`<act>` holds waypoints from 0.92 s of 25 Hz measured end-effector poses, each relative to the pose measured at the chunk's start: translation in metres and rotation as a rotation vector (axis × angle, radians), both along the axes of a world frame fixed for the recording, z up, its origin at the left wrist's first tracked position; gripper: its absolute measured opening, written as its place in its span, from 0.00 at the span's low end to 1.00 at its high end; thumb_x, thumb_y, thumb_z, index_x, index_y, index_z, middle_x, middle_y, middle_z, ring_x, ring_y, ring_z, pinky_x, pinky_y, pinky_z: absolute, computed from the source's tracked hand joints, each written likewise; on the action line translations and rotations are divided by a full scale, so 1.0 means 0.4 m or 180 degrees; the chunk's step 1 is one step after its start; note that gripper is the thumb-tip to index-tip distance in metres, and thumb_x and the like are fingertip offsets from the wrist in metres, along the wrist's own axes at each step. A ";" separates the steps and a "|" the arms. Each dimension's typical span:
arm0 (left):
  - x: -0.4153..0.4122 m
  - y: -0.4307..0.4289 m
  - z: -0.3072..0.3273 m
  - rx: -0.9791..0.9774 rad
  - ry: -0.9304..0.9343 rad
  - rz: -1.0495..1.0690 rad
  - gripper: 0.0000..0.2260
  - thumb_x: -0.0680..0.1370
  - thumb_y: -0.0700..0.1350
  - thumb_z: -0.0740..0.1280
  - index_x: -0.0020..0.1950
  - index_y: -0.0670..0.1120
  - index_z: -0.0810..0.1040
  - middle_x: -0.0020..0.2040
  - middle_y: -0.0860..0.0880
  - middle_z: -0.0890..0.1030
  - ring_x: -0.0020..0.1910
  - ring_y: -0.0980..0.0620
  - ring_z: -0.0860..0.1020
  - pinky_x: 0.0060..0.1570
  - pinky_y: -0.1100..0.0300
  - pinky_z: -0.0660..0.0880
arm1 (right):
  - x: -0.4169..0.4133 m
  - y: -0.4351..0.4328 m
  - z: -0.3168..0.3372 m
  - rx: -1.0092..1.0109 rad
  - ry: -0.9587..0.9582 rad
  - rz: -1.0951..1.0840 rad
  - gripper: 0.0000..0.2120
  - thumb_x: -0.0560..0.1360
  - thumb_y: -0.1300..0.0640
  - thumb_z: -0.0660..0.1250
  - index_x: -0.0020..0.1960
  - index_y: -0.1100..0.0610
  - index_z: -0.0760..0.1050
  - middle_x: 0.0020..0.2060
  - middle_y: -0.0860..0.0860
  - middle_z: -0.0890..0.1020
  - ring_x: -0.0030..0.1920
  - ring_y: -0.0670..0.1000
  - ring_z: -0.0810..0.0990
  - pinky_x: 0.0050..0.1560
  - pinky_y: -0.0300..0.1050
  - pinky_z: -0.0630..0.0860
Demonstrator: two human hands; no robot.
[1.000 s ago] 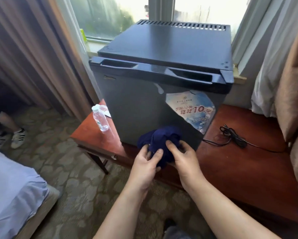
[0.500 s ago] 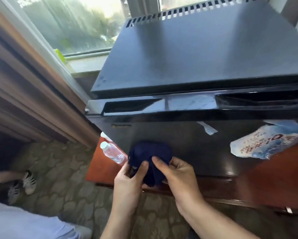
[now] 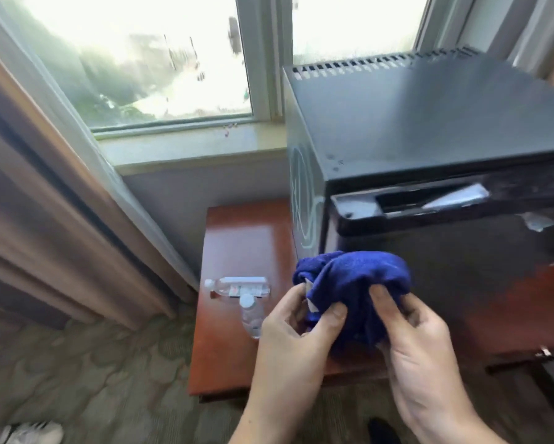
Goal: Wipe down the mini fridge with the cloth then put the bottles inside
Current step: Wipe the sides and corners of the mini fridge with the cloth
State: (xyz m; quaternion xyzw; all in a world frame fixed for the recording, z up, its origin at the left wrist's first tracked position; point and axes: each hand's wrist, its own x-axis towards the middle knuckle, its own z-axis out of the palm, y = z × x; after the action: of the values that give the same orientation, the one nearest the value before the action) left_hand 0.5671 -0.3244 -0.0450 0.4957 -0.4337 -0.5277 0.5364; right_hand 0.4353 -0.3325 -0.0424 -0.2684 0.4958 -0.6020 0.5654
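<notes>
A bunched blue cloth (image 3: 359,283) is held in both hands in front of the black mini fridge (image 3: 429,123), near its lower left front corner. My left hand (image 3: 295,341) pinches the cloth's left side with thumb and fingers. My right hand (image 3: 420,347) grips its right side. The fridge door is closed and stands on a reddish wooden table (image 3: 237,238). Two clear plastic bottles are left of the fridge: one lies on its side (image 3: 237,286), the other (image 3: 251,318) is partly behind my left hand.
A window (image 3: 141,59) and its sill are behind the table. Brown curtains (image 3: 45,203) hang at the left. Patterned carpet (image 3: 93,379) covers the floor, with a white shoe (image 3: 32,432) at the bottom left corner.
The view has swung left, so the fridge's left side and the table's left end now show. Both hands still hold the cloth, now off the fridge's left front corner.
</notes>
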 end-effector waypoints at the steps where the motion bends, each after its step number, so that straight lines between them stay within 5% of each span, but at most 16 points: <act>1: 0.047 0.000 0.014 -0.0073 -0.0031 -0.0103 0.10 0.79 0.36 0.71 0.55 0.49 0.85 0.50 0.48 0.89 0.52 0.53 0.86 0.52 0.60 0.81 | 0.055 0.013 0.017 0.0001 -0.0011 -0.0080 0.18 0.72 0.54 0.73 0.55 0.66 0.83 0.48 0.63 0.89 0.52 0.65 0.87 0.53 0.58 0.83; 4: 0.158 0.002 0.043 -0.0084 -0.0059 -0.0196 0.11 0.78 0.43 0.72 0.59 0.53 0.84 0.51 0.48 0.88 0.52 0.49 0.86 0.55 0.49 0.82 | 0.193 0.035 0.051 0.0003 0.0098 -0.0271 0.17 0.72 0.54 0.73 0.54 0.66 0.82 0.47 0.63 0.88 0.55 0.70 0.85 0.56 0.63 0.82; 8: 0.291 -0.050 0.078 -0.0209 -0.0120 -0.0450 0.11 0.75 0.48 0.69 0.56 0.59 0.83 0.46 0.48 0.87 0.44 0.55 0.84 0.45 0.61 0.80 | 0.308 0.003 0.066 -0.0187 0.0291 -0.0423 0.16 0.74 0.51 0.74 0.55 0.62 0.84 0.50 0.62 0.88 0.58 0.68 0.85 0.65 0.72 0.76; 12: 0.299 -0.180 0.103 -0.0312 -0.0260 -0.0770 0.07 0.81 0.42 0.69 0.56 0.52 0.83 0.47 0.49 0.87 0.46 0.59 0.83 0.46 0.65 0.78 | 0.355 -0.085 0.052 -0.0166 0.0025 -0.0942 0.15 0.77 0.52 0.71 0.58 0.61 0.83 0.53 0.60 0.88 0.59 0.65 0.85 0.64 0.63 0.79; 16: 0.232 -0.308 0.114 -0.0615 -0.0654 -0.1132 0.09 0.78 0.41 0.72 0.54 0.53 0.82 0.43 0.55 0.86 0.42 0.61 0.82 0.46 0.61 0.79 | 0.360 -0.178 0.050 -0.0054 -0.0705 -0.1367 0.15 0.80 0.55 0.65 0.62 0.60 0.82 0.52 0.56 0.89 0.52 0.52 0.89 0.43 0.40 0.83; 20: 0.248 -0.436 0.136 -0.0595 -0.0743 -0.1446 0.11 0.76 0.39 0.74 0.54 0.53 0.83 0.42 0.58 0.86 0.39 0.64 0.81 0.39 0.67 0.76 | 0.376 -0.263 0.057 0.0169 -0.0932 -0.1418 0.23 0.68 0.51 0.69 0.59 0.60 0.84 0.52 0.59 0.89 0.53 0.56 0.89 0.47 0.47 0.81; 23: 0.264 -0.522 0.144 -0.0719 -0.0685 -0.1444 0.10 0.76 0.37 0.73 0.52 0.52 0.83 0.42 0.58 0.87 0.41 0.65 0.82 0.43 0.69 0.77 | 0.384 -0.342 0.083 0.0080 -0.0682 -0.1365 0.20 0.71 0.50 0.68 0.58 0.59 0.85 0.51 0.56 0.89 0.55 0.54 0.88 0.50 0.47 0.80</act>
State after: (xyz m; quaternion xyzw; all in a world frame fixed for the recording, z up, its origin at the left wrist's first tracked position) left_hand 0.6727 -0.5331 0.0126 0.3761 -0.6442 -0.5269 0.4073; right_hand 0.5890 -0.4694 -0.0094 -0.0846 0.4861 -0.7271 0.4774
